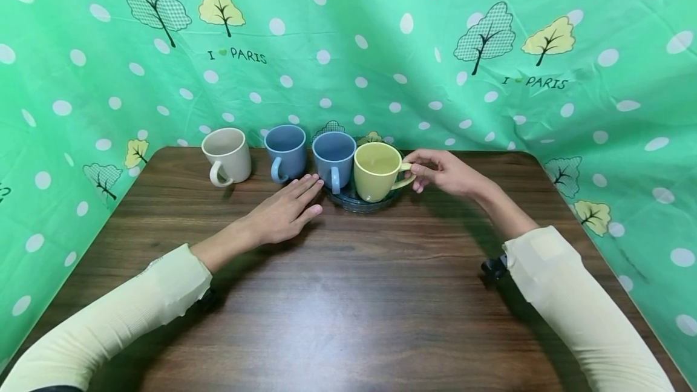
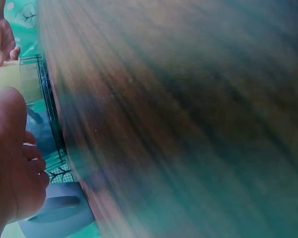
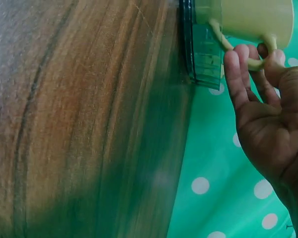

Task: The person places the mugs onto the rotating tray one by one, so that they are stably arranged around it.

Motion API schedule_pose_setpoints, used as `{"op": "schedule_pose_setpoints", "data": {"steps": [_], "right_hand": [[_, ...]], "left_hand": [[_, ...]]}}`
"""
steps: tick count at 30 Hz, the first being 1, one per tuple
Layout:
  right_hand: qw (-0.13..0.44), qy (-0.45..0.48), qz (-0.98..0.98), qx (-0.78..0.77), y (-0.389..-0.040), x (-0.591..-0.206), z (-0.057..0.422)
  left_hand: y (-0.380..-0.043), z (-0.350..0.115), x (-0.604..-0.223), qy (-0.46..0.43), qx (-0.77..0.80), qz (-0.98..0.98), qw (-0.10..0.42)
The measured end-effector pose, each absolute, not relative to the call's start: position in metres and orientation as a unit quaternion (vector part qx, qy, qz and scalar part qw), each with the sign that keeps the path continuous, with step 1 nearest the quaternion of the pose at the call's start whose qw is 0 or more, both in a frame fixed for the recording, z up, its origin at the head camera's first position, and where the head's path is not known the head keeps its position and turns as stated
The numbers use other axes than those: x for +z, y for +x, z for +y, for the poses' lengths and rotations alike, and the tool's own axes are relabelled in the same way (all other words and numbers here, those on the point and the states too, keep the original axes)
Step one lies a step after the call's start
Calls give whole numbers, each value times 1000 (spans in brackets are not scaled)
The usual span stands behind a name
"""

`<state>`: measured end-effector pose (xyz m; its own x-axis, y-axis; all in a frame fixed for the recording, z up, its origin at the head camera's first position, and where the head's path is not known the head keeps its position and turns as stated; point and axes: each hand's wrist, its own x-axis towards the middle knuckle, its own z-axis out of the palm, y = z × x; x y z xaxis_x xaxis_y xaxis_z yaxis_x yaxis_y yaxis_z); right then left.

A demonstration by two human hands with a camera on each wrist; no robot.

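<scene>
My right hand [image 1: 446, 173] pinches the handle of a yellow mug [image 1: 376, 180], which stands upright in a clear round dish [image 1: 356, 205]. In the right wrist view, the thumb and fingers of my right hand [image 3: 268, 114] close on that handle beside the dish's see-through wall [image 3: 207, 64]. A blue mug [image 1: 331, 153] stands in the same dish, left of the yellow one, its handle facing me. My left hand [image 1: 280, 213] reaches out with straight fingers, palm down, its fingertips right by the dish's left edge. It appears empty.
Left of the dish stand a second blue mug [image 1: 294, 156] and an off-white mug [image 1: 234, 156], both upright near the back of the wooden table [image 1: 348, 295]. A green dotted cloth [image 1: 381, 29] hangs behind and along the sides.
</scene>
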<state>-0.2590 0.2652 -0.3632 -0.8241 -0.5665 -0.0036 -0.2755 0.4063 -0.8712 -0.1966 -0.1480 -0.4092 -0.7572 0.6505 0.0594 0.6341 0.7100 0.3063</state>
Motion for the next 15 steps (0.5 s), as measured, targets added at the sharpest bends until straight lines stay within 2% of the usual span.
{"op": "schedule_pose_setpoints", "data": {"steps": [5,15], "right_hand": [[124,-272,828,-475,-258,-364,260],[112,-275,828,-475,-256,-366,250]], "left_hand": [[-197,-148,-409,346,155,925,33],[-202,-149,-408,340,166,925,40]]}}
